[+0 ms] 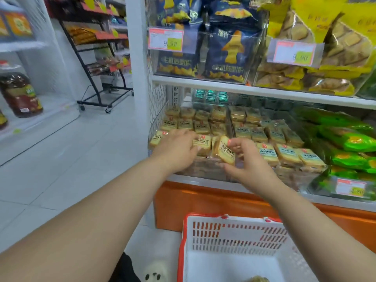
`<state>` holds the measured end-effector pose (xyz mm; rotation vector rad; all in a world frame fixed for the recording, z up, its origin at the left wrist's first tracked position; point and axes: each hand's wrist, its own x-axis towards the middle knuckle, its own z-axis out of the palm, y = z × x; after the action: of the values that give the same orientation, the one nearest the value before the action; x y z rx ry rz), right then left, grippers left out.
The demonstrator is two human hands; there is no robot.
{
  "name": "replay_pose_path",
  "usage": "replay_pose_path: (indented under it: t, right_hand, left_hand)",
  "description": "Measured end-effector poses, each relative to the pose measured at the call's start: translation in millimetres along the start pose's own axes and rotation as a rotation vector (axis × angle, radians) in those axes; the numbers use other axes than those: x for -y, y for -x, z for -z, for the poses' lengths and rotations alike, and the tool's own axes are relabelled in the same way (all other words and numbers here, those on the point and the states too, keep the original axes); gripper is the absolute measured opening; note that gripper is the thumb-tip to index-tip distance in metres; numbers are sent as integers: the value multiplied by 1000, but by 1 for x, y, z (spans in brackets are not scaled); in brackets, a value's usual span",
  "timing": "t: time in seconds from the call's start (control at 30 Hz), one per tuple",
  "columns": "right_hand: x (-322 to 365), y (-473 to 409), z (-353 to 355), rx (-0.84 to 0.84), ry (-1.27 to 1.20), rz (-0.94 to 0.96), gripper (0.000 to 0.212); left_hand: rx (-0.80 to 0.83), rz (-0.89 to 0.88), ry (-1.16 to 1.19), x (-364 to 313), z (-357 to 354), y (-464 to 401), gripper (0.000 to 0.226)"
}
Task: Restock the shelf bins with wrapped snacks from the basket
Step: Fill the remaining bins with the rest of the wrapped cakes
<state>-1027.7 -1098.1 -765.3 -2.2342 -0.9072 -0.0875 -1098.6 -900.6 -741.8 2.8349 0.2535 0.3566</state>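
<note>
At frame centre, the right hand [247, 159] pinches a tilted yellow plastic-wrapped snack slice [225, 150] over the clear shelf bin [205, 169]. The left hand [179, 148] rests flat-fingered on the neighbouring packs. Set down tilted, the slice could topple the front row towards the white-and-red basket [234, 237] at the bottom of the frame.

Illumination is bright, even and cool-white, coming from overhead; shadows are faint. Glare streaks the clear bin fronts [227, 47] and washes out the price tags [165, 39]. Motion blur softens the left side, notably the dark jar [20, 94] and wire rack [97, 64]. Wide-angle distortion bends the shelf edge [264, 91] and stretches the forearms near the frame borders.
</note>
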Motion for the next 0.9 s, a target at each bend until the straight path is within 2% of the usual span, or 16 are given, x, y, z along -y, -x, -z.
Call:
replay_pose_path:
  t: [0.13, 0.23, 0.33, 0.47, 0.7, 0.9]
  right_hand:
    - [11, -81, -3, 44, 181, 53, 53]
    - [11, -135, -20, 93, 321, 76, 59]
    - [7, -176, -39, 137, 422, 85, 55]
    - [-7, -215, -52, 65, 636, 106, 47]
    - [-32, -240, -42, 62, 794, 104, 59]
    - [-30, -237, -45, 87, 774, 79, 52]
  left_hand:
    - [127, 83, -126, 33, -10, -15, 61]
    - [169, 147, -113, 39, -19, -23, 65]
    - [189, 181, -105, 36, -21, -30, 68]
    - [249, 197, -87, 36, -18, -37, 72]
    - [264, 186, -118, 34, -18, -36, 71]
    - [259, 174, -117, 35, -17, -33, 71]
